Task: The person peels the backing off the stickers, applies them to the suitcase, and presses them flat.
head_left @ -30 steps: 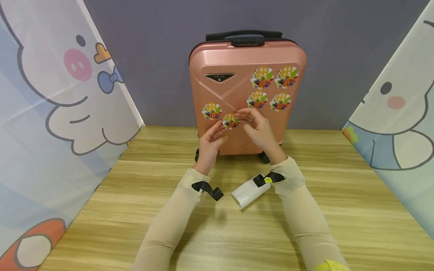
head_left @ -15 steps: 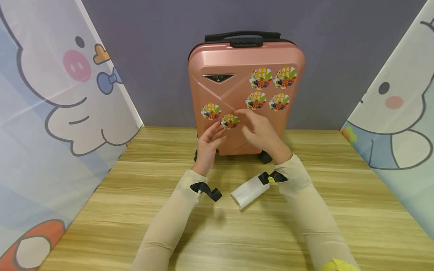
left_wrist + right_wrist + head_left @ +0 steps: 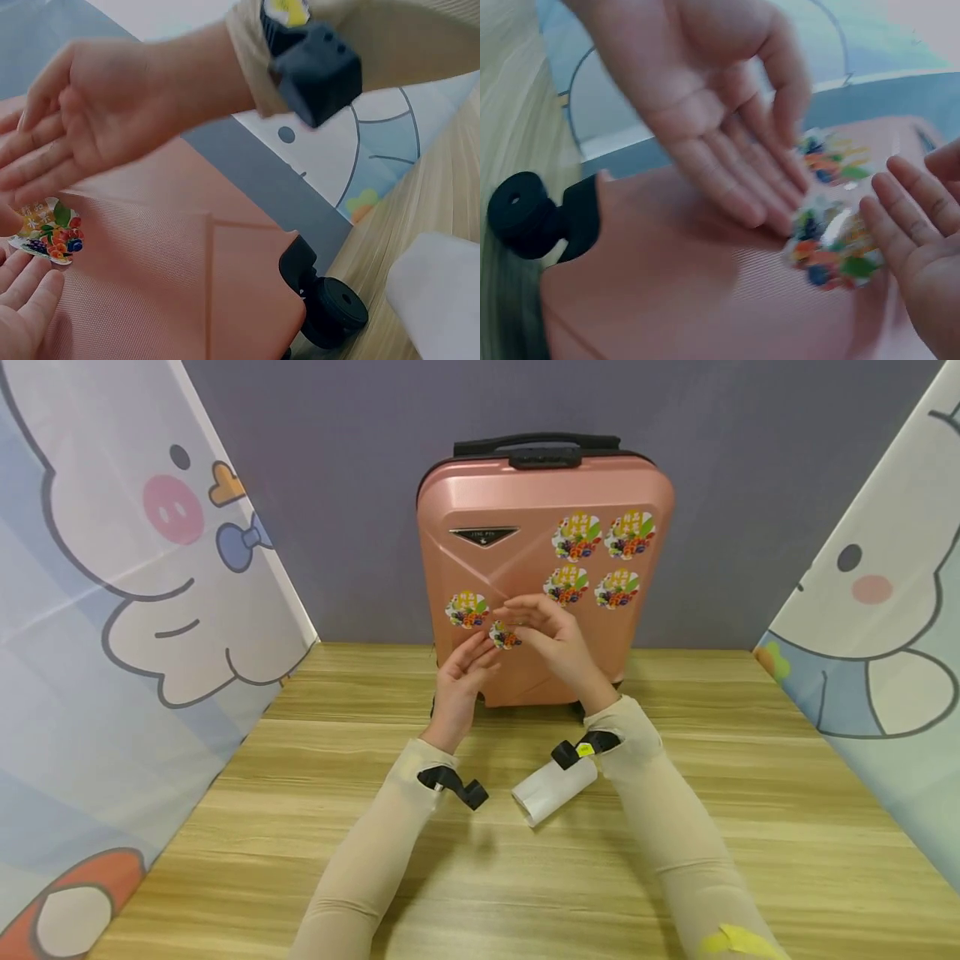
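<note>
A pink hard-shell suitcase (image 3: 540, 668) stands upright, with several round fruit-print stickers on its front. One round sticker (image 3: 503, 636) lies low on the shell between the two hands, its upper right partly hidden by the right fingers. The left hand (image 3: 457, 685) has its straight fingertips at that sticker's lower left edge. Over its other side reaches the right hand (image 3: 553, 639), fingers extended and held loosely; in the right wrist view the sticker (image 3: 832, 251) lies between both sets of fingertips. Just left of it is another sticker (image 3: 467, 610). Neither hand grips anything visible.
On the wooden table (image 3: 300, 827) lies a rolled white sheet (image 3: 553, 793) below the right wrist. Two pairs of stickers are at the suitcase's upper right, including one sticker (image 3: 577, 536). Cartoon-printed panels (image 3: 127, 527) flank the table, with a grey wall behind.
The right hand draws back slightly to the right, then comes left over the low sticker, covering part of it. The left hand stays nearly still.
</note>
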A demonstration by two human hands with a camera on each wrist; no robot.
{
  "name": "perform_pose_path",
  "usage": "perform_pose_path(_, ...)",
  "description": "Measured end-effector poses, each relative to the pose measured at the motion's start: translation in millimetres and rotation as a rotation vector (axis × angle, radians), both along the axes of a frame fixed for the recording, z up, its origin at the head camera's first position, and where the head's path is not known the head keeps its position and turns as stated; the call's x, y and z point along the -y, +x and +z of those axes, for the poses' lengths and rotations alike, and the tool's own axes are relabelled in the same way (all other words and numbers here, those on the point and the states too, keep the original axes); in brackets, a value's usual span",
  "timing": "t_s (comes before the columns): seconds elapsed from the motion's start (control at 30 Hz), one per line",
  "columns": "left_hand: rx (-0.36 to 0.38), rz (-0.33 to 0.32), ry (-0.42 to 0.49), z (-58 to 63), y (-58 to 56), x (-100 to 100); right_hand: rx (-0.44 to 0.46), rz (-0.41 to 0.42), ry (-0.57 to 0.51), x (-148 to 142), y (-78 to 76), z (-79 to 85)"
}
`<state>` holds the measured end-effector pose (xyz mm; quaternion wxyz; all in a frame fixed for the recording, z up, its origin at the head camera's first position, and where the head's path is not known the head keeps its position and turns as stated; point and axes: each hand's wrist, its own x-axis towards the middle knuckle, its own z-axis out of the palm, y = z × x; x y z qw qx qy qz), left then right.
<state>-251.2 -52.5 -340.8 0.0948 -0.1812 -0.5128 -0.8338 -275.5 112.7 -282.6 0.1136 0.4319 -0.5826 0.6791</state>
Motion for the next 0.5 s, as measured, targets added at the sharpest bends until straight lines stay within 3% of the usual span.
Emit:
perform_pose_path(0.17, 0.049, -0.022, 0.011, 1.8, 4.1, 1, 0.021, 0.04, -0.026, 4, -11.7, -10.5)
perform_pose_path(0.33, 0.16, -0.081, 0.158, -3.4, 9.9, -5, 0.027, 0.046, -0.017, -1, -8.2, -19.5)
perform_pose_path(0.5, 0.241, -0.111, 0.3, 0.7, 10.5, -2, 0.027, 0.048, 0.019, 2, -8.5, -13.4)
